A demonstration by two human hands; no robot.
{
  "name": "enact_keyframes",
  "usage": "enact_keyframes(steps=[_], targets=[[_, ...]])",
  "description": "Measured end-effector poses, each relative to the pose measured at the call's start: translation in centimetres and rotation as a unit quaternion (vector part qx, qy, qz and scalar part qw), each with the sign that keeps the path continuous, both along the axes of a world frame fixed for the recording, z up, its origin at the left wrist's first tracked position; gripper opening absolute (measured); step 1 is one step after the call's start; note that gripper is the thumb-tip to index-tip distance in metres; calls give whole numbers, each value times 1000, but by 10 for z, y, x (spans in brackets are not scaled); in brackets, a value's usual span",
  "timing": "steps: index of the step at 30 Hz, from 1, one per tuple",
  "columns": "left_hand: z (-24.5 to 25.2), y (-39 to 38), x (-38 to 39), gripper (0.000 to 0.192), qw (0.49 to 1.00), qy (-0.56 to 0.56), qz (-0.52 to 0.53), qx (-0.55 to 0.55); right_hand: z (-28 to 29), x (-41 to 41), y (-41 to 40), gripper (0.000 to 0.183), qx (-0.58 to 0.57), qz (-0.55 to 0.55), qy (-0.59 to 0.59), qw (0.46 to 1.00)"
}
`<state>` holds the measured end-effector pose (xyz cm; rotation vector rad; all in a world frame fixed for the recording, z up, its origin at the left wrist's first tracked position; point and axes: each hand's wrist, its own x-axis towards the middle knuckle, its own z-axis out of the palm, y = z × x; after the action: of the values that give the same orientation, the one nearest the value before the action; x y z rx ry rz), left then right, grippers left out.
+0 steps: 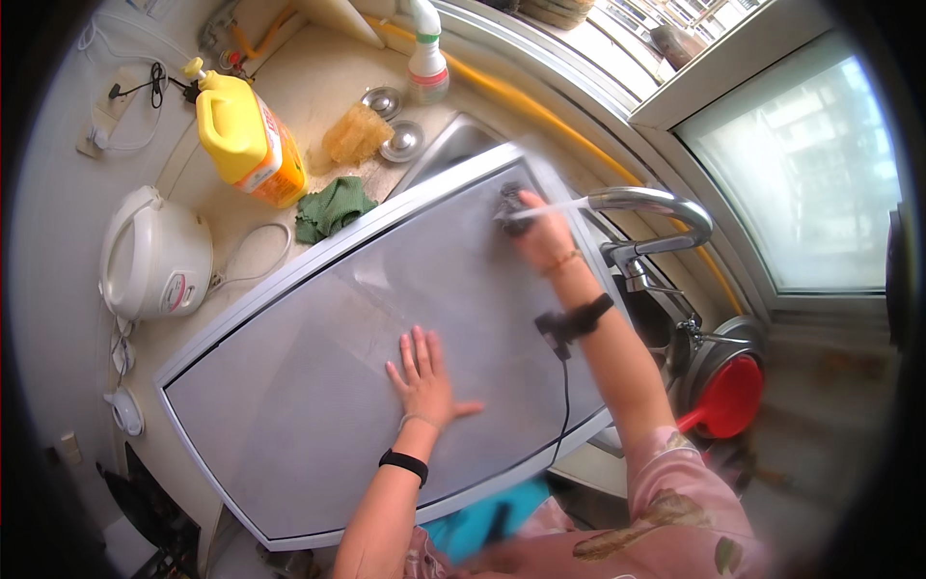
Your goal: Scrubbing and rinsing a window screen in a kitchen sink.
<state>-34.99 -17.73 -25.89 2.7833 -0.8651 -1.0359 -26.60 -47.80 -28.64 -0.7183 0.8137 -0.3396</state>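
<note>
A large window screen (304, 405) with a white frame and grey mesh lies across the counter and over the sink (463, 141). Flat on the mesh, fingers spread, rests my left hand (425, 391), holding nothing. My right hand (544, 235) grips a dark scrubbing pad (512, 206) against the mesh near the screen's far right corner; the hand is a little blurred. Water streams from the chrome faucet (651, 199) across that hand and onto the screen. Most of the sink is hidden beneath the screen.
Along the far side are a yellow detergent jug (235, 134), a green cloth (334, 208), a loofah sponge (358, 135), metal sink strainers (402, 141) and a spray bottle (427, 69). A white rice cooker (155, 260) stands left. On the right are a red ladle (731, 398) and an open window (796, 181).
</note>
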Motion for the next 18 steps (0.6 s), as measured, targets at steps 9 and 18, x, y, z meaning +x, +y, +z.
enact_keyframes(steps=[9, 18], targets=[[-5, -13, -3, 160, 1000, -5, -23, 3, -35, 29, -90, 26, -836, 43, 224, 499], [-6, 1, -1, 160, 1000, -18, -18, 18, -32, 14, -76, 29, -843, 69, 167, 506]])
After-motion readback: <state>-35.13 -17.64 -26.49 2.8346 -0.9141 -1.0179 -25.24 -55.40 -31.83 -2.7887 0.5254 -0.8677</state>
